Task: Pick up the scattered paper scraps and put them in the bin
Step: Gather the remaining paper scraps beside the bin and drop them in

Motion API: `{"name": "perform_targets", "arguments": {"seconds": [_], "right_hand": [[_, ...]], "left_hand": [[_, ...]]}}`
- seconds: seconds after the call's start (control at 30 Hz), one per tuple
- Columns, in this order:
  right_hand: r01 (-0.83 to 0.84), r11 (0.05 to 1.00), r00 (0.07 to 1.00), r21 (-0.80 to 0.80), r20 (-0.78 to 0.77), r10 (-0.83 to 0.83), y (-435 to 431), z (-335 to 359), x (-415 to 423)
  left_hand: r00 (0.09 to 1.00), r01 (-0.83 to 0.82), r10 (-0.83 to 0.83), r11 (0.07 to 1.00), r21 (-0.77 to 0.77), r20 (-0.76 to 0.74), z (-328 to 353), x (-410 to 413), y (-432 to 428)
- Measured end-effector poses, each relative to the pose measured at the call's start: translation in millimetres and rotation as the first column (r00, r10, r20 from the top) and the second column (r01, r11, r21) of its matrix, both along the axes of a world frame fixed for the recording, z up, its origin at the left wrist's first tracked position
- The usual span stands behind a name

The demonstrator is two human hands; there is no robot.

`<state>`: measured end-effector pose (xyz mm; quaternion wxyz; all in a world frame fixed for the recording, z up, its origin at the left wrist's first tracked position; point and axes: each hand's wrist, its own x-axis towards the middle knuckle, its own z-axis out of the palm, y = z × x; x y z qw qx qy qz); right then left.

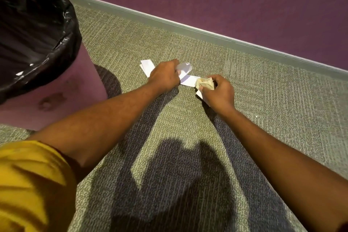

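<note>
Both hands gather light paper scraps from the carpet near the lined bin.

Past the yellow sleeve (28, 175), the right hand (220, 92) curls its fingers around a crumpled pale-yellow paper ball (206, 84). The left hand (165, 75) pinches a curled white paper scrap (185, 67). A flat white paper strip (189, 81) lies between them on the green-grey carpet (263, 84), and a folded white paper piece (147, 66) lies just beyond the left hand. The paper looks very light, soft and easy to crush, so it is best pinched at an edge or bunched. The round pink bin with black plastic liner (88, 81) stands near, on the left. No writing can be read.
</note>
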<state>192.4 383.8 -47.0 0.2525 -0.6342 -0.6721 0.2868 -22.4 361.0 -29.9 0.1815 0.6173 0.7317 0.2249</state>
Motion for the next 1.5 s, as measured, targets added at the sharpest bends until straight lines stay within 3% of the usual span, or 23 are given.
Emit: {"name": "perform_targets", "arguments": {"seconds": [0.23,0.4,0.63,0.83,1.0,1.1,1.17,1.23,1.33,1.5], "right_hand": [[0.083,0.996,0.989,-0.036,-0.122,-0.087,13.3,13.2,22.2],[0.132,0.988,0.978,-0.083,-0.148,-0.143,20.0,12.2,34.9],[0.17,0.978,0.974,-0.124,-0.129,-0.186,28.1,8.4,40.6],[-0.035,0.981,0.998,-0.189,-0.066,0.023,37.1,7.4,25.1],[-0.099,0.981,0.986,-0.17,0.118,0.12,42.4,0.2,14.3],[-0.114,0.985,0.972,-0.132,0.19,0.138,43.9,-3.8,10.3],[-0.137,0.983,0.959,-0.123,0.231,0.163,45.8,-6.0,7.9],[-0.17,0.98,0.944,-0.106,0.268,0.193,46.7,-5.5,5.7],[-0.188,0.977,0.937,-0.104,0.28,0.21,45.7,-2.9,4.0],[-0.206,0.974,0.935,-0.09,0.277,0.223,44.4,-3.3,4.1]], "left_hand": [[0.976,0.199,-0.212,0.959,-0.201,-0.046,-8.8,20.6,18.2],[0.964,0.18,-0.2,0.976,-0.122,-0.174,-20.0,29.6,22.8],[0.98,0.176,-0.187,0.975,-0.133,-0.073,-17.9,34.6,22.6],[0.989,0.145,-0.141,0.984,-0.105,0.048,-19.2,37.2,8.9],[0.999,0.051,-0.051,0.998,-0.032,0.007,-12.5,15.3,12.4],[0.995,-0.098,0.099,0.995,0.017,-0.029,-11.4,-6.9,12.9],[0.972,-0.194,0.196,0.981,0.032,-0.128,-14.0,-22.6,13.1],[0.942,-0.276,0.267,0.961,-0.013,-0.205,-19.5,-37.6,14.2],[0.923,-0.36,0.327,0.92,-0.156,-0.201,-27.2,-54.4,15.4],[0.907,-0.403,0.369,0.9,-0.168,-0.203,-25.7,-55.4,19.9]]}}
